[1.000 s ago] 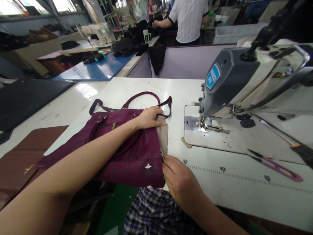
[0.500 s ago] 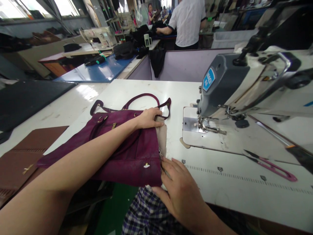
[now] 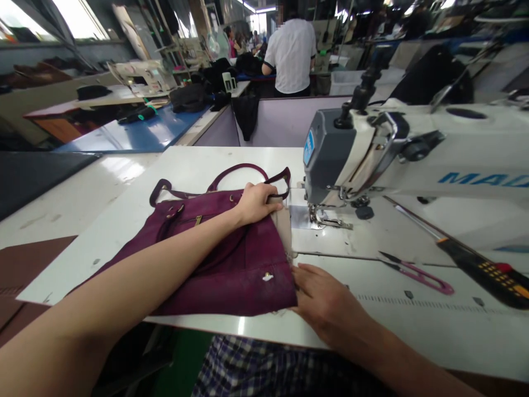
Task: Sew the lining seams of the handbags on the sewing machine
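Observation:
A burgundy handbag [image 3: 264,242] lies flat on the white worktop, its straps and a curved handle [image 3: 242,165] stretching toward the back. Across it reaches my left arm, and my left hand [image 3: 259,203] is closed on the bag's upper right corner. A beige strip of lining [image 3: 283,229] shows along the right edge. My right hand [image 3: 324,300] pinches the lower right corner; its fingertips are partly hidden by the edge. Just beyond the bag's right side is the presser foot [image 3: 316,215] of the sewing machine [image 3: 330,160].
Pink-handled thread snips [image 3: 425,275] and a screwdriver [image 3: 475,267] lie to the right, near the machine bed. A brown leather piece [image 3: 28,270] is at the left. Farther back are a blue table [image 3: 165,129] and a person in a white shirt [image 3: 291,58].
The bag has shifted right, closer to the sewing machine, with both hands on it. My view has turned somewhat to the right.

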Available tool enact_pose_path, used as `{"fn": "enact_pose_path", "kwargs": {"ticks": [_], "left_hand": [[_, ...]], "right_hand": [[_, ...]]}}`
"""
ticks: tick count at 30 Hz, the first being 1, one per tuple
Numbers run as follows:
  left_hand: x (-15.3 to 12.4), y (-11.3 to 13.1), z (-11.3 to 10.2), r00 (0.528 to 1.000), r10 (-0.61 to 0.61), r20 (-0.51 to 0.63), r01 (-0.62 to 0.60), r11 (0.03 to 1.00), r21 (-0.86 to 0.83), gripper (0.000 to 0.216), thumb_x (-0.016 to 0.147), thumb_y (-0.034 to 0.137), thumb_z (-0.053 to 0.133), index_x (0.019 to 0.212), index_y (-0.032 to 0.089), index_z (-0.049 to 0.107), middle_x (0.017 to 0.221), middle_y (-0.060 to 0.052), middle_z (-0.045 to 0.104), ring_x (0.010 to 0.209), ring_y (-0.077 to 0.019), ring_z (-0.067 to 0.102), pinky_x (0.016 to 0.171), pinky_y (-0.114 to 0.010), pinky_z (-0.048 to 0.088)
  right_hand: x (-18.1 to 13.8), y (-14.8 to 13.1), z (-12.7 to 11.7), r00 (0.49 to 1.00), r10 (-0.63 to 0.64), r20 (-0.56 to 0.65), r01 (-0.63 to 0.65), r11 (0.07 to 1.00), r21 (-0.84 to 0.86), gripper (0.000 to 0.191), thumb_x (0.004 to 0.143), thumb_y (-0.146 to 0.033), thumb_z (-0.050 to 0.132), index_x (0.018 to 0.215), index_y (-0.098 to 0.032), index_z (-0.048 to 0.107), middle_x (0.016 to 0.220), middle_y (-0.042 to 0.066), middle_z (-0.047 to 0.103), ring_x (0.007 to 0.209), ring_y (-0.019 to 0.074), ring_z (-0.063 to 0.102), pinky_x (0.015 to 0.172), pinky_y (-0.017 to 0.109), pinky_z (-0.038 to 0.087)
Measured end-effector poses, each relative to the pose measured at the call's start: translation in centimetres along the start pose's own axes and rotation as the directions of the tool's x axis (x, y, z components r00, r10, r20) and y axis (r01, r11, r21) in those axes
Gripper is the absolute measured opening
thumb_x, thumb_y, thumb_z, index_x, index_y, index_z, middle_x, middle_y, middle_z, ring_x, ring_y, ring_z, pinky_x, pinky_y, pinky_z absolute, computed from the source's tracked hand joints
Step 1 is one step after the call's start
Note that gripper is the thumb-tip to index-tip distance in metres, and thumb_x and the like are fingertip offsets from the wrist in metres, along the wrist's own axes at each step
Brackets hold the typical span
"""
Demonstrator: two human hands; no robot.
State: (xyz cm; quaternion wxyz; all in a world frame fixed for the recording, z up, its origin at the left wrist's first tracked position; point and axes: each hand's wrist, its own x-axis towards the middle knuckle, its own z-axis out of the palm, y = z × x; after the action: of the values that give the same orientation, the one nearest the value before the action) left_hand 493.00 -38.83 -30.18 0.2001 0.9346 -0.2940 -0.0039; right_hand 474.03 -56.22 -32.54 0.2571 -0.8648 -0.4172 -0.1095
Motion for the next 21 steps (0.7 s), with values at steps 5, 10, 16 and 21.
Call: {"fn": "enact_pose_path", "kwargs": {"ticks": [5, 10, 16, 21], "left_hand": [[3.9, 3.2, 1.5, 0.995, 0.043, 0.085, -0.048, 0.997, 0.064, 0.020, 0.075, 0.032, 0.071, 0.087, 0.017, 0.065, 0.093, -0.005, 0.067, 0.095, -0.0274, 0.060, 0.094, -0.044, 0.034], [3.3, 5.3, 1.9, 0.995, 0.020, 0.094, -0.031, 0.993, 0.118, 0.023, 0.075, 0.033, 0.072, 0.091, 0.018, 0.067, 0.100, -0.008, 0.067, 0.098, -0.0277, 0.059, 0.094, -0.042, 0.038], [3.1, 5.9, 2.4, 0.996, -0.026, 0.081, 0.014, 0.990, 0.138, 0.022, 0.076, 0.033, 0.071, 0.091, 0.017, 0.068, 0.098, -0.008, 0.068, 0.097, -0.0280, 0.060, 0.094, -0.043, 0.039], [3.3, 5.9, 2.5, 0.996, -0.036, 0.080, 0.025, 0.990, 0.136, 0.022, 0.076, 0.032, 0.070, 0.093, 0.017, 0.068, 0.101, -0.008, 0.068, 0.093, -0.0270, 0.061, 0.093, -0.043, 0.040]], "right_hand": [[-1.5, 1.7, -1.6, 1.000, -0.021, -0.003, 0.021, 0.999, -0.030, 0.028, 0.097, -0.011, 0.038, 0.104, -0.011, 0.065, 0.106, 0.016, 0.062, 0.109, 0.0247, 0.056, 0.106, 0.045, 0.042], [-3.3, 1.1, -2.3, 0.999, -0.009, -0.037, 0.007, 0.999, -0.044, 0.030, 0.097, -0.010, 0.038, 0.113, -0.008, 0.063, 0.115, 0.019, 0.062, 0.112, 0.0262, 0.057, 0.102, 0.044, 0.047], [-3.9, 1.1, -2.7, 0.997, 0.026, -0.068, -0.030, 0.998, -0.060, 0.033, 0.102, -0.016, 0.034, 0.113, -0.011, 0.064, 0.116, 0.016, 0.064, 0.112, 0.0231, 0.058, 0.101, 0.041, 0.048], [-3.8, 1.1, -2.9, 0.995, 0.046, -0.088, -0.053, 0.995, -0.081, 0.033, 0.103, -0.019, 0.032, 0.110, -0.013, 0.064, 0.116, 0.014, 0.064, 0.113, 0.0218, 0.058, 0.100, 0.040, 0.048]]}}
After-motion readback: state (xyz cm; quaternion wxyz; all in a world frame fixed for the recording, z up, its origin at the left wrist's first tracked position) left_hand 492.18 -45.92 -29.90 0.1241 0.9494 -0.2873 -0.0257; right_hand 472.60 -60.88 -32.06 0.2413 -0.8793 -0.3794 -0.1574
